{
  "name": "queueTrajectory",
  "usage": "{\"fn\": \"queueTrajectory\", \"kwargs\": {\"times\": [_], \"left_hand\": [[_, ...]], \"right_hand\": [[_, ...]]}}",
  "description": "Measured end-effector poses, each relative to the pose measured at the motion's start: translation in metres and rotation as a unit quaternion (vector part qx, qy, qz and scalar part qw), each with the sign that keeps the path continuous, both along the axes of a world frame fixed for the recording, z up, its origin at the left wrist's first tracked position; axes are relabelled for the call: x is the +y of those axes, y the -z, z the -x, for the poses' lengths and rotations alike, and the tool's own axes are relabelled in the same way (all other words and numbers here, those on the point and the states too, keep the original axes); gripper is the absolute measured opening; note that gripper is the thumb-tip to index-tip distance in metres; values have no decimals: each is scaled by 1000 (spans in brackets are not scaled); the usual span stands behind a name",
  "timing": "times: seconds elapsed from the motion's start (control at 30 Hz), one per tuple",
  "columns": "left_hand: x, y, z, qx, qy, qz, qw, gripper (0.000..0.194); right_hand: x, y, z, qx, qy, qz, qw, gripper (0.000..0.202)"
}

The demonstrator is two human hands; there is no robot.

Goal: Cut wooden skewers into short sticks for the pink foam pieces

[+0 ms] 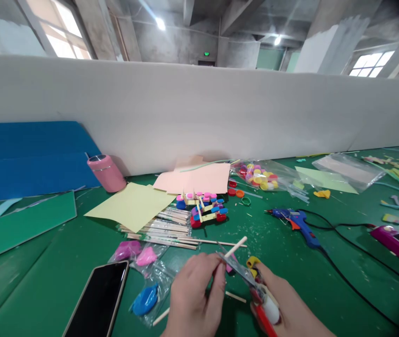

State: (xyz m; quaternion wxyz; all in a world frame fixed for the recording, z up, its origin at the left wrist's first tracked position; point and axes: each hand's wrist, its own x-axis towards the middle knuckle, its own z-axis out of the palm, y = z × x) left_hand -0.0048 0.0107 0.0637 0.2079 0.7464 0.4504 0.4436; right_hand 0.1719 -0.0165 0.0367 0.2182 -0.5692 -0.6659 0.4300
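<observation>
My left hand (195, 295) is closed around a thin wooden stick (237, 246), one end of which sticks out past the fingertips. In my right hand (287, 299) is a pair of scissors (240, 270) with a red handle; its metal blades lie against the stick close to my left thumb. A yellow piece (253, 262) shows beside my right fingers, partly covered. Below the blades lies a short piece of stick (235, 296). Beyond my hands stand small assemblies (206, 211) of sticks and coloured caps, near a bundle of wooden sticks (164, 229).
On the left are a phone (97, 299), plastic-wrapped clay (145, 299), yellow paper (131, 206) and a pink tumbler (107, 173). A blue glue gun (296, 224) with trailing cables lies right. Behind are a bag of bottle caps (261, 176) and a white partition (199, 112).
</observation>
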Motion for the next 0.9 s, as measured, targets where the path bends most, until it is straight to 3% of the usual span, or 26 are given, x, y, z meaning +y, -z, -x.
{"fn": "queueTrajectory", "kwargs": {"times": [0.07, 0.2, 0.3, 0.47, 0.53, 0.73, 0.8, 0.9], "left_hand": [[0, -1, 1, 1, 3, 10, 1000, 14], [5, -12, 5, -52, 66, 141, 987, 19], [6, -13, 4, -77, 80, 187, 976, 20], [-1, 1, -3, -61, -23, 82, 994, 13], [-1, 0, -2, -48, -7, 76, 996, 14], [8, -15, 6, -75, 91, 206, 971, 22], [7, -13, 4, -68, 78, 196, 975, 21], [4, -5, 0, -43, 3, 101, 994, 15]], "right_hand": [[1, -1, 0, 12, -1, -5, 1000, 22], [0, -2, 0, 5, -10, -16, 1000, 21], [-1, 2, -1, -7, -16, -16, 1000, 16], [-2, 9, -2, 2, -4, -15, 1000, 17], [-2, 9, -1, 12, 10, -24, 1000, 20], [-4, 7, 0, 0, -8, -18, 1000, 14], [-5, 10, -1, -2, -10, -19, 1000, 13], [-4, 14, -2, -6, 4, -29, 1000, 14]]}}
